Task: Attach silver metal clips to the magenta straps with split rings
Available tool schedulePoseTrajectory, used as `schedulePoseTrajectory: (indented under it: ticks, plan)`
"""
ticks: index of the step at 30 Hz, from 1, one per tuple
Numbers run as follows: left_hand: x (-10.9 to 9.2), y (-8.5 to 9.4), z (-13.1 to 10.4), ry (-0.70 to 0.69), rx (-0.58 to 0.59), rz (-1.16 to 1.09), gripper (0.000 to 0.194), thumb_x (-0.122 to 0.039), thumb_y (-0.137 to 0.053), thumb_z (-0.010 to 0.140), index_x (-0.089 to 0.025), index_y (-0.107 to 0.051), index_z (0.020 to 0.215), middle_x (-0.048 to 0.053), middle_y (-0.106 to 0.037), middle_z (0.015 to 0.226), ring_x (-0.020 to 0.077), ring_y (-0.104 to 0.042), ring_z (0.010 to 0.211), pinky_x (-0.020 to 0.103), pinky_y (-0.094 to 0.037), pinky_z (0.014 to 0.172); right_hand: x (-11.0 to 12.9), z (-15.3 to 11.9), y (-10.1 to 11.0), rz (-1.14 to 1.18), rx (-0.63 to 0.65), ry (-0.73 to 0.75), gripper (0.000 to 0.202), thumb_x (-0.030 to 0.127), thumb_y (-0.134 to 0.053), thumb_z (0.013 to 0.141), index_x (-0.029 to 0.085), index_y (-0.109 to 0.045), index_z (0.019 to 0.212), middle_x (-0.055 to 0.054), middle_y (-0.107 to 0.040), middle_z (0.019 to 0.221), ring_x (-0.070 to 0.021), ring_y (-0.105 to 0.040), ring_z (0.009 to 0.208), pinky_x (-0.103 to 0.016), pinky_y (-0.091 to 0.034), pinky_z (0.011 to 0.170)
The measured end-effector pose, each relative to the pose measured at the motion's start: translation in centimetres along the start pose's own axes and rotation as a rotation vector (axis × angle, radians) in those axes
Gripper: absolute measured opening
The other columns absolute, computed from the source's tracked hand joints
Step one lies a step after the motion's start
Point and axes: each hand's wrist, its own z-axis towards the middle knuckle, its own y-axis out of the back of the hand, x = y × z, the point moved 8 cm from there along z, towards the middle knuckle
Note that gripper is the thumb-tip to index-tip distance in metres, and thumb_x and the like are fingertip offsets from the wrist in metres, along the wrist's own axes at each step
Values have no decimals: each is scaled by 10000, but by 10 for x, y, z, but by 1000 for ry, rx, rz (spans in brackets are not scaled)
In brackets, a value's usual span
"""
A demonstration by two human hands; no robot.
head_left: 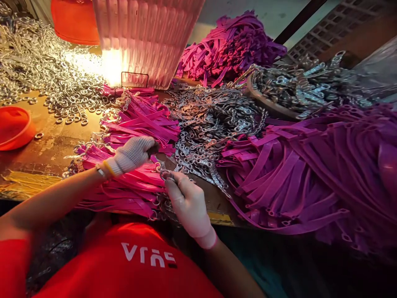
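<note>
My left hand [132,155], in a white knit glove with darkened fingertips, is closed above the bundle of bright pink straps [124,186]. What its fingers hold, if anything, is hidden. My right hand [189,203], in a thin white glove, pinches a metal ring [164,174] between thumb and forefinger, just right of the straps' ends. Several metal rings hang at both ends of these straps. Behind the left hand lies a second bundle of pink straps [139,124]. Metal chains [201,153] lie heaped just beyond my right hand.
Loose metal rings [71,91] cover the back left. An orange bowl [15,128] sits at the left edge. Purple straps [304,174] fill the right side, with another purple pile [232,45] behind. A ribbed translucent panel [149,37] stands by a bright light. A basin [269,101] holds metal pieces.
</note>
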Motion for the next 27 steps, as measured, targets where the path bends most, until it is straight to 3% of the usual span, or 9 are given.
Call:
schedulePoseTrajectory:
  ticks: [4, 8, 11, 14, 17, 19, 22, 27]
  plan:
    - [31, -11, 64, 64, 42, 257, 229, -82, -536, 866, -34, -709, 1007, 217, -686, 1087, 277, -666, 1002, 361, -483, 880, -6, 2, -6, 59, 22, -12, 224, 337, -509, 1007, 217, -687, 1072, -36, -765, 989, -170, -702, 885, -259, -526, 818]
    - [41, -11, 74, 110, 24, 350, 300, -86, -459, 889, -21, -693, 1065, 197, -674, 1153, 250, -682, 982, 316, -481, 839, -9, 5, -4, 40, 25, -44, 274, 343, -481, 1019, 219, -662, 1184, -38, -768, 1041, -169, -712, 900, -268, -540, 830]
    - [35, 4, 49, 130, -4, 210, 284, -102, -424, 878, -44, -683, 977, 110, -708, 990, 176, -670, 863, 245, -477, 746, -11, 15, 4, -33, -12, -42, 328, 340, -459, 1024, 224, -615, 1288, -52, -757, 1129, -187, -717, 955, -293, -541, 862]
    - [25, 12, 5, 180, 55, -107, 203, -157, -430, 900, -119, -629, 915, 23, -633, 662, 112, -555, 537, 209, -420, 508, -7, 28, 1, -102, -7, 47, 316, 321, -451, 1023, 221, -624, 1268, -70, -745, 1165, -207, -704, 1026, -312, -523, 917]
    - [14, 8, -38, 290, 91, -548, 201, -272, -425, 947, -159, -569, 864, -31, -486, 551, 76, -388, 404, 193, -298, 390, 3, 37, -10, -210, 27, 150, 307, 279, -429, 1024, 197, -647, 1225, -99, -739, 1142, -218, -693, 1020, -312, -510, 904]
    - [6, 2, -59, 348, 77, -692, 225, -327, -454, 951, -174, -526, 802, -38, -458, 563, 68, -357, 411, 193, -278, 387, 9, 39, -19, -342, 56, 176, 318, 247, -419, 1017, 191, -653, 1224, -104, -746, 1083, -219, -697, 946, -295, -500, 822]
    - [-1, -5, -73, 317, 27, -569, 262, -337, -461, 953, -179, -503, 748, -34, -470, 582, 80, -391, 463, 206, -307, 432, 18, 35, -29, -574, 108, 198, 317, 237, -433, 1000, 187, -668, 1206, -101, -748, 977, -207, -683, 792, -273, -431, 670]
    - [-9, -18, -80, 40, -6, -40, 149, -229, -500, 888, -157, -590, 794, 38, -617, 730, 140, -507, 619, 270, -394, 590, 21, 22, -38, -771, 123, 215, 300, 232, -440, 1001, 172, -669, 1184, -91, -720, 862, -194, -639, 691, -285, -333, 583]
